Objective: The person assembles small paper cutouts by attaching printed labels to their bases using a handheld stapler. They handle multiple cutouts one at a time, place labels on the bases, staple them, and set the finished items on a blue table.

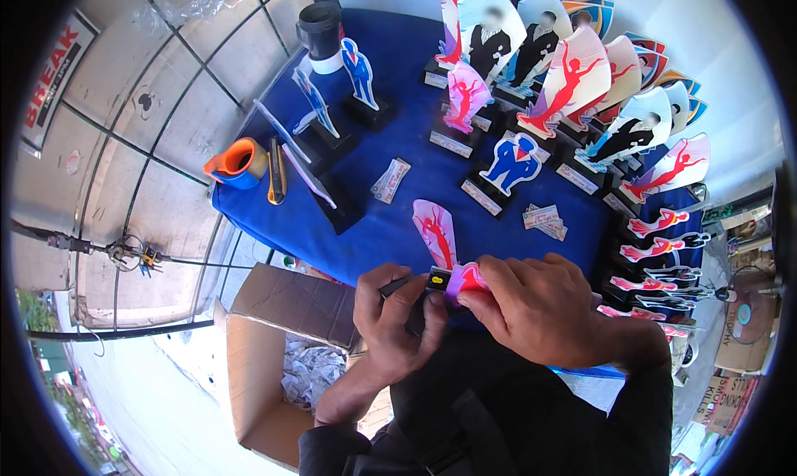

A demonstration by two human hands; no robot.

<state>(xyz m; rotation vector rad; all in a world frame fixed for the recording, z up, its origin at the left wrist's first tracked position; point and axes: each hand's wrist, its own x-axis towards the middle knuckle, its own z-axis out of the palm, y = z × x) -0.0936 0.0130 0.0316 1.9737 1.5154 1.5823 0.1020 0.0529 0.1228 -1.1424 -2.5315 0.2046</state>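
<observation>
My left hand (397, 322) is closed around a small black trophy base (438, 275) with a yellow mark on its face. My right hand (535, 306) pinches a purple and pink cutout (465, 282) against the base's right end. Just beyond my fingers is a pink plaque (436, 231) with a red dancer figure; whether it joins the base is hidden. Farther off, a blue suit-shaped trophy (510, 164) stands on its black base. Printed label strips lie on the cloth, one stack (390, 181) left of centre and another (545, 221) to the right.
Finished-looking trophies (569, 77) crowd the table's far right, with small red figures (656, 247) along the right edge. On the left are an orange-and-blue tape dispenser (241, 162), a box cutter (276, 173) and a black mug (320, 31). An open cardboard box (249, 360) holds crumpled paper.
</observation>
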